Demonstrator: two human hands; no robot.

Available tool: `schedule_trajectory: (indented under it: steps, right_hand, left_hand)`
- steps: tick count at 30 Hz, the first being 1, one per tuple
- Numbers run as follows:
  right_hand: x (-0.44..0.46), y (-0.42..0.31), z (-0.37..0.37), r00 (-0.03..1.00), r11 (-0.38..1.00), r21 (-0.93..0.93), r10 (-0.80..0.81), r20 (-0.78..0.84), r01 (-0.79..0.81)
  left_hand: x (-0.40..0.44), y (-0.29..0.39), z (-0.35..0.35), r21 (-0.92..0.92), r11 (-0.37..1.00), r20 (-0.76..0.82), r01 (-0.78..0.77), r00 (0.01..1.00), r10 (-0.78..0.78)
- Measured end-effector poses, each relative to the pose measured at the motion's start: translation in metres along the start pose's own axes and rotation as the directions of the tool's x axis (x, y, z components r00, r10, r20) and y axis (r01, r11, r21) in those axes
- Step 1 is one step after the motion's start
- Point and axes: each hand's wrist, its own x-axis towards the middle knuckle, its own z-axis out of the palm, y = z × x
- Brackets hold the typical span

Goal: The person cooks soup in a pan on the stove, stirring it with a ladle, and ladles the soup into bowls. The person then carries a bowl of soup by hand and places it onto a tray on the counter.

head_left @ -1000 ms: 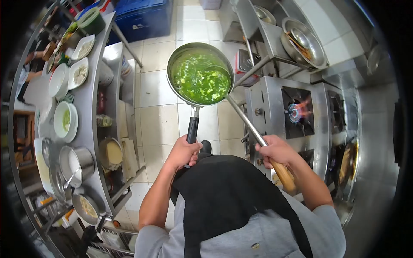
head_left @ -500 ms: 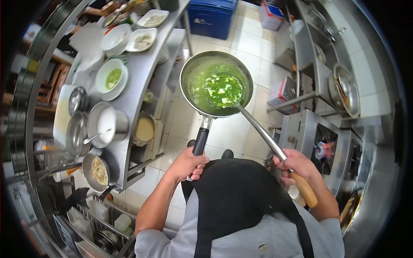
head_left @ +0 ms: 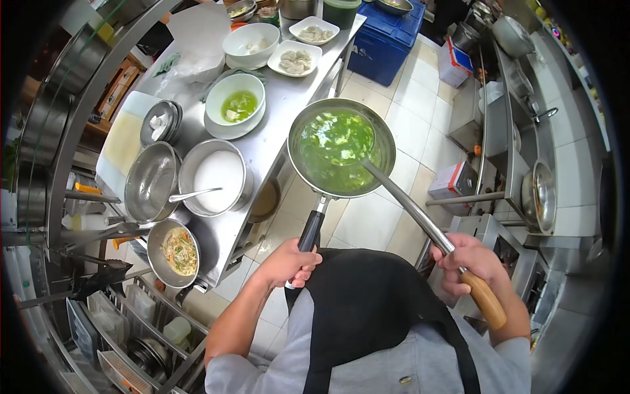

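Note:
My left hand [head_left: 287,262] is closed around the black handle of a frying pan [head_left: 388,141], held level in front of my apron. Inside it is green soup [head_left: 321,139] with pale pieces. A ladle [head_left: 420,220] with a steel shaft and wooden grip is in my right hand [head_left: 470,257], its fingers wrapped round it. The ladle's head rests in the pan, mostly hidden by soup. To the pan's left, on the steel table [head_left: 279,98], stands a white bowl [head_left: 216,98] holding some green soup.
On the table are a pot [head_left: 245,187] of white contents with a spoon, a strainer [head_left: 138,177], a small pan [head_left: 157,246] of shredded food and white dishes [head_left: 275,59]. A blue bin [head_left: 374,59] stands ahead. Shelving [head_left: 472,197] and a stove [head_left: 482,230] are at right.
My view has turned toward the table, whose dishes now sit nearer and further right in view. The pan is closer to the table. Both hands keep their holds.

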Motion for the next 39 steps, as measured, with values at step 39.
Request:
schedule_trajectory:
  steps: [39]
  right_hand:
    - [0.173,-0.08,0.136,0.888,0.554,-0.719,-0.413,0.2,0.42]
  left_hand:
    - [-0.012,0.015,-0.034,-0.033,0.998,0.049,-0.057,0.997,0.059]
